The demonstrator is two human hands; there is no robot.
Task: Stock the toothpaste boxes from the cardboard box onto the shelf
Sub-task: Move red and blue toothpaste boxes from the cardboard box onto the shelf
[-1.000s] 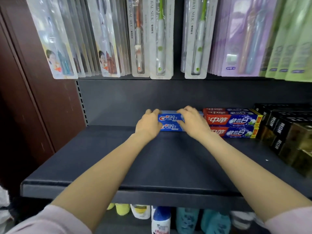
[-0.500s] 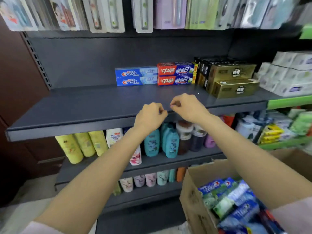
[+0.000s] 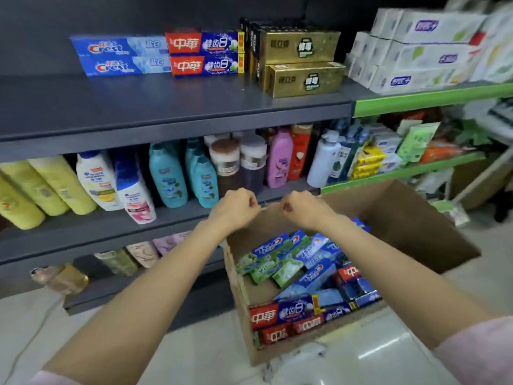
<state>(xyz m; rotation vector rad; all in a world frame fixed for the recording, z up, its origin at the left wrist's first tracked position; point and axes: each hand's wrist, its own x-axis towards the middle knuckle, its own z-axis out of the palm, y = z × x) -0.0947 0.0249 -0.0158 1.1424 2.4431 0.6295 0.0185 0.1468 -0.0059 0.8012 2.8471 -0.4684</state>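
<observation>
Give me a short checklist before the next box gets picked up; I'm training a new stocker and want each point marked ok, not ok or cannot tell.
1. Hands free: ok. The left hand and right hand are loosely curled and hold nothing.
2. Hands near the stock: ok. Both hover above the cardboard box.
3. Stock left to take: ok. Toothpaste boxes lie jumbled inside.
4. Shelf space: ok. The shelf shows bare surface in front of and left of the Crest boxes.
5. Placed stack tidy: ok. The Crest boxes sit two high beside the red and blue boxes.
6. Count remaining in the cardboard box: cannot tell; lower layers are hidden.
</observation>
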